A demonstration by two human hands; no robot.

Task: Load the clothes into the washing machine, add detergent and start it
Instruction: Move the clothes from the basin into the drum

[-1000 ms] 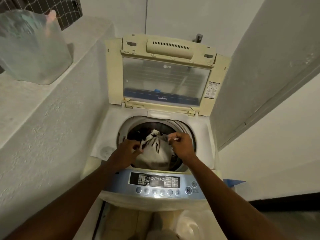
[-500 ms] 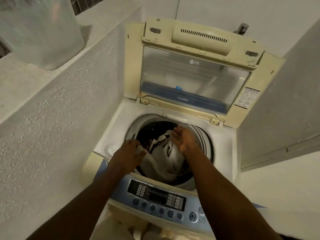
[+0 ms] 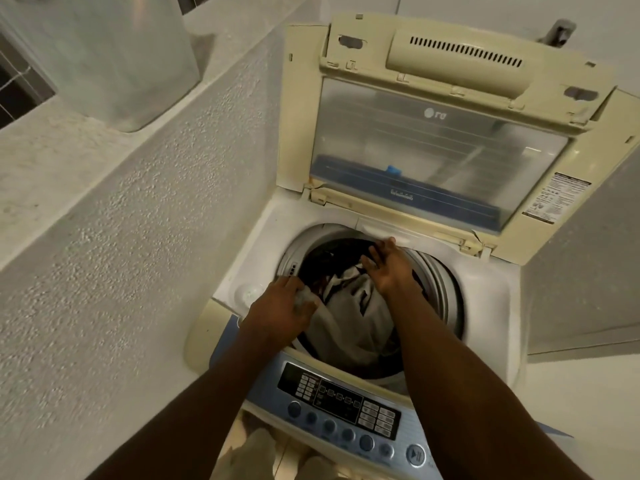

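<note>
A top-loading washing machine stands with its yellowed lid raised upright. Inside the round drum lies a pale grey garment on top of darker clothes. My left hand is at the drum's left rim, fingers closed on an edge of the grey garment. My right hand reaches over the drum's far side with fingers spread, palm down on the clothes. The blue control panel with its buttons runs along the front edge.
A rough plastered ledge rises on the left, with a translucent plastic container standing on top. A wall panel closes in on the right. A tap fitting shows behind the lid.
The view has shifted closer and leftward over the machine. My right hand let go of the grey garment and moved to the drum's far side with fingers spread; the garment sank lower.
</note>
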